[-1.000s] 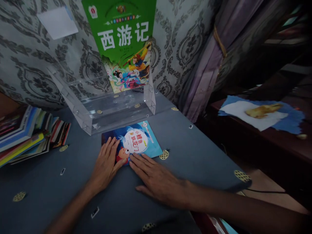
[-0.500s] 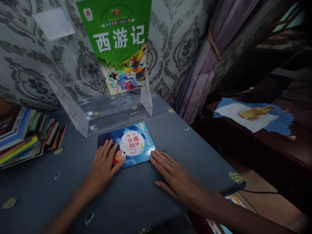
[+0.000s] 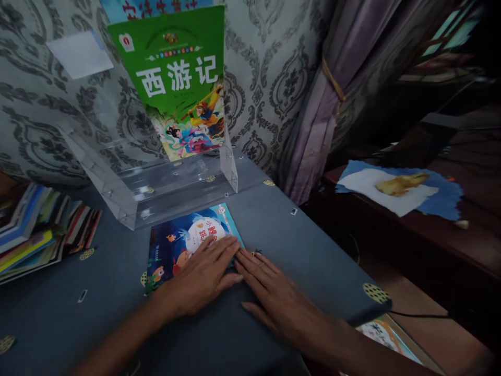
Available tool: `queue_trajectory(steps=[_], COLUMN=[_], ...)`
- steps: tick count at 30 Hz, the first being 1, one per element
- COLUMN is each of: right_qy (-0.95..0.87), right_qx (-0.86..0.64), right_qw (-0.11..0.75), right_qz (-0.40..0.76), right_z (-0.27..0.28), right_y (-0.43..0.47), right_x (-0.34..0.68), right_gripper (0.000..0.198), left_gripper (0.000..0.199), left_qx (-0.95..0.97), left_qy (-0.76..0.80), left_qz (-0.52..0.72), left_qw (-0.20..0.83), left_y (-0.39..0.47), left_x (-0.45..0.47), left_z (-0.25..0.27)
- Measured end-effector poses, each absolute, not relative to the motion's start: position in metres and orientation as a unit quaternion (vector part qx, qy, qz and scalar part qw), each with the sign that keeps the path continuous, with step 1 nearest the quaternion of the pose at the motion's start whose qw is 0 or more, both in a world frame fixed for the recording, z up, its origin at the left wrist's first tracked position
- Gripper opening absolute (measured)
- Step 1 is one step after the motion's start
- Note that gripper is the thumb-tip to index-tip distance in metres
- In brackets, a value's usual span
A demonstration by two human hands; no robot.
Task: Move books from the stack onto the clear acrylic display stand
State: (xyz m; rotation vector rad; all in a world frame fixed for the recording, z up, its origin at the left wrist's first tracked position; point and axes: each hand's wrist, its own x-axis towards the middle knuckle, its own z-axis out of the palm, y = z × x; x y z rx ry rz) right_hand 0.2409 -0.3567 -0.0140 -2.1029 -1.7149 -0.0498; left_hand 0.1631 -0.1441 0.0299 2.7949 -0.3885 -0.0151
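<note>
A thin blue picture book (image 3: 166, 245) with a cartoon fish and red Chinese lettering lies flat on the dark grey table cover (image 3: 297, 250). My left hand (image 3: 205, 274) rests across the book's right part with fingers stretched out, hiding some of the title. Beside it, my right hand (image 3: 270, 290) lies flat at the book's right edge, fingers extended and its fingertips close to those of my left hand. Neither hand grips anything. Just behind the book stands a clear acrylic rack (image 3: 176, 196), holding an upright green book (image 3: 172, 52) with white characters.
Piled books (image 3: 35, 224) lean at the table's left. Another blue-topped book (image 3: 156, 8) shows behind the green one. A purple curtain (image 3: 309, 130) hangs at the back right. On a dark bench to the right lies a blue cloth (image 3: 446, 196) with white paper.
My left hand has slid right across the picture book, from its left side to near my right hand. The view has tilted up slightly, revealing the book behind the green one.
</note>
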Motion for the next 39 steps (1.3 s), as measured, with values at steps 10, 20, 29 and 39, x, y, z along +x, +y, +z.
queue_trajectory(steps=[10, 20, 29, 39], right_qy=[-0.621, -0.627, -0.630, -0.633], right_qx=[-0.762, -0.757, -0.753, -0.752], right_qw=[0.181, 0.181, 0.183, 0.150], right_qz=[-0.014, -0.039, -0.045, -0.104], right_z=[-0.009, -0.021, -0.022, -0.021], right_y=[-0.357, -0.357, -0.358, -0.354], right_x=[0.241, 0.244, 0.246, 0.251], right_gripper=[0.066, 0.079, 0.075, 0.058], left_gripper=[0.068, 0.062, 0.056, 0.043], left_qx=[0.991, 0.990, 0.988, 0.993], left_qy=[-0.109, -0.106, -0.094, 0.012], left_qz=[0.004, 0.008, 0.011, 0.080], left_qw=[0.081, 0.093, 0.121, 0.082], left_y=[-0.111, -0.100, -0.076, -0.032], left_x=[0.223, 0.233, 0.226, 0.167], left_z=[0.018, 0.013, 0.014, 0.017])
